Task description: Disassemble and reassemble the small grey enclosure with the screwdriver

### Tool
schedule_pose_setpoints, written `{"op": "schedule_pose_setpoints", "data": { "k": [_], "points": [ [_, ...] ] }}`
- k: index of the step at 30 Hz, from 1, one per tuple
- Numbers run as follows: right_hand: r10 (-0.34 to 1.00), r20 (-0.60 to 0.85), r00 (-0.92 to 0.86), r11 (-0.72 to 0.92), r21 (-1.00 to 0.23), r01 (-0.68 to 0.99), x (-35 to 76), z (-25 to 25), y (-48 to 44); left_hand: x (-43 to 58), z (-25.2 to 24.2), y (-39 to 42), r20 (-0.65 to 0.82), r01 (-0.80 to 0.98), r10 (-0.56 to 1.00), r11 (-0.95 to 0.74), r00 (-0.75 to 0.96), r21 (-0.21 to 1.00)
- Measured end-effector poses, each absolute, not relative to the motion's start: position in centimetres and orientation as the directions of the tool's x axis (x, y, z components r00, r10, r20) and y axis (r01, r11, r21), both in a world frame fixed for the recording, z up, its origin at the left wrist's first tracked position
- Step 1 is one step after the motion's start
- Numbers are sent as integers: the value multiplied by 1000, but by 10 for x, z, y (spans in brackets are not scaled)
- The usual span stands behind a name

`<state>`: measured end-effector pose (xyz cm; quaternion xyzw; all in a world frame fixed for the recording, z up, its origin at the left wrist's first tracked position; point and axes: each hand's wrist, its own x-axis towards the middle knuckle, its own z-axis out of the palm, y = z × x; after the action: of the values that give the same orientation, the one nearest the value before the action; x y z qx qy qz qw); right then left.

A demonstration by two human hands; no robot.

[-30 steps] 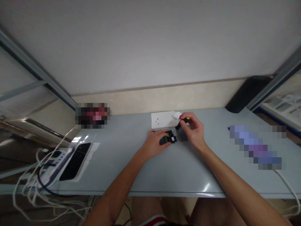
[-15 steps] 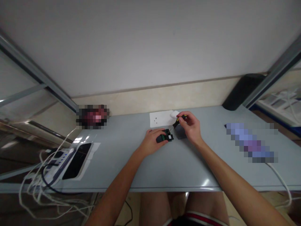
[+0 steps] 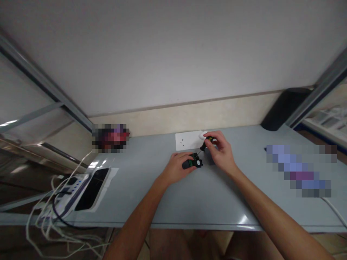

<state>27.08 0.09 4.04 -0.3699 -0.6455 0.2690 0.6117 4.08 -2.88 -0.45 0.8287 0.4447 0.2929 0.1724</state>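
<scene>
On the grey table, my left hand (image 3: 176, 169) is closed around a small opened black device (image 3: 194, 164) with a green circuit board, pressing it to the tabletop. My right hand (image 3: 221, 150) grips a black and yellow screwdriver (image 3: 205, 144) by its handle. The thin shaft slants down to the left into the device; what its tip touches is too small to tell. Behind my hands lies a white sheet of paper (image 3: 188, 143) with several tiny dark bits, perhaps screws, on it. A rounded white piece (image 3: 202, 135) rests there, partly behind my right fingers.
At the left are a dark-screened phone (image 3: 93, 189), a white power strip (image 3: 71, 193) and tangled white cables (image 3: 46, 234). A black cylinder (image 3: 282, 108) leans in the back right corner. Pixelated objects lie at right (image 3: 295, 171) and back left (image 3: 110, 138).
The whole view has shifted slightly. The screwdriver's yellow marking shows differently, as if the handle has turned in my right fingers. My left hand keeps its hold on the device.
</scene>
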Motion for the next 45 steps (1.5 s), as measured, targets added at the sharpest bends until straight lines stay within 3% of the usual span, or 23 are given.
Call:
{"op": "schedule_pose_setpoints", "data": {
  "k": [9,15,35,41,45],
  "points": [
    [841,541,2,539,-839,66,273,31,3,41,-5,-30,337,635,839,-544,427,549],
    [756,651,67,633,-753,180,270,41,-3,41,-2,-31,330,649,850,-527,411,548],
    [777,629,31,613,-768,186,271,34,-2,41,-10,-28,364,632,847,-531,387,564],
    [851,525,-8,525,-851,0,267,25,0,41,-6,-29,347,630,867,-498,358,595],
    [868,495,-40,495,-869,-12,263,21,-1,41,0,-30,339,602,875,-483,345,636]
  ]
}}
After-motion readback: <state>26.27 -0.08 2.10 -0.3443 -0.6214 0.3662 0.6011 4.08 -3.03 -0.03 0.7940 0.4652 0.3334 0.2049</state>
